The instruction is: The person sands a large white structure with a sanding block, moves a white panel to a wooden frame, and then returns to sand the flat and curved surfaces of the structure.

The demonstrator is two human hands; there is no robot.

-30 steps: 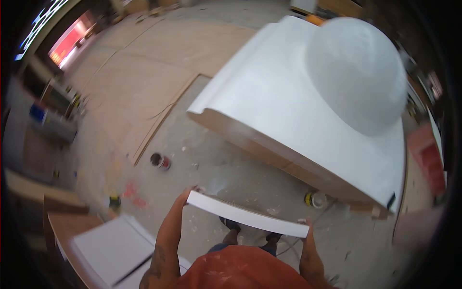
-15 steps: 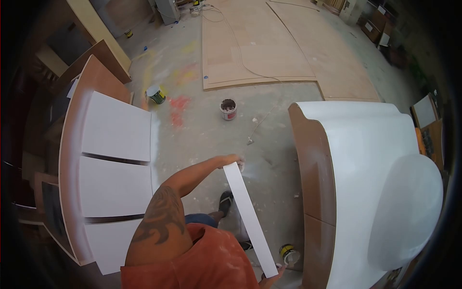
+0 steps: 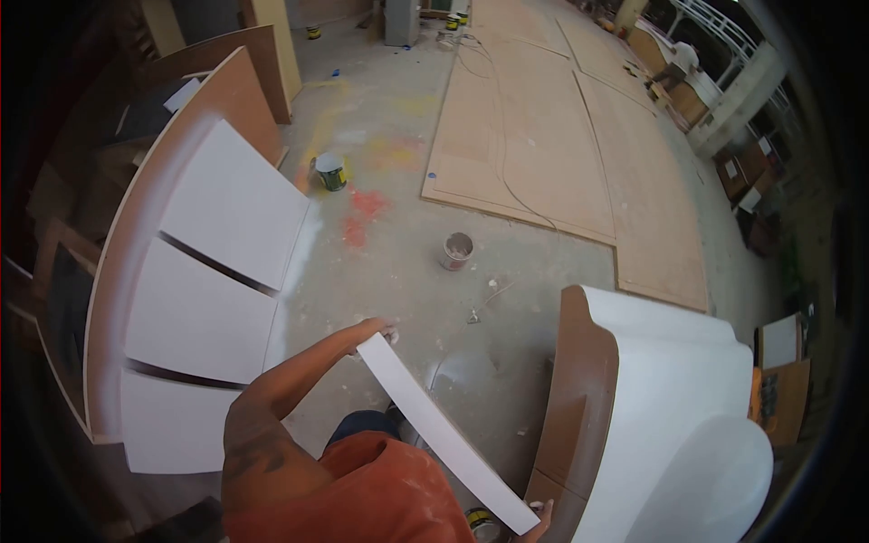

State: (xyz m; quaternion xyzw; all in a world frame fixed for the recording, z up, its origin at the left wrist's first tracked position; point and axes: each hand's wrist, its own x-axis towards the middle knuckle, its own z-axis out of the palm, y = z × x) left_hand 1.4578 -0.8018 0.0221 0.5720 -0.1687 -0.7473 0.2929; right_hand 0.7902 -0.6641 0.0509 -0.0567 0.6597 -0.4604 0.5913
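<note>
A long, narrow white panel [image 3: 445, 433] slants across the space in front of my body, one end up and left, the other low and right. My left hand [image 3: 376, 331] grips its upper end, with whitish smears on the fingers. At the lower end, my right hand [image 3: 540, 519] holds the panel's edge, partly hidden by it. To the left, several white panels [image 3: 237, 204] lie on a curved brown board [image 3: 136, 195]. On the right is a large white curved piece [image 3: 665, 398] with a brown side.
A paint-stained bucket [image 3: 457, 252] and a green can [image 3: 330, 172] stand on the floor. Another can [image 3: 484, 523] is near my body. Large wooden sheets [image 3: 534, 136] lie ahead. A person [image 3: 681, 63] is far off at the upper right.
The view has shifted, bringing the distant person into sight. Both hands still hold the white panel, which now slants more, its upper end further left in view.
</note>
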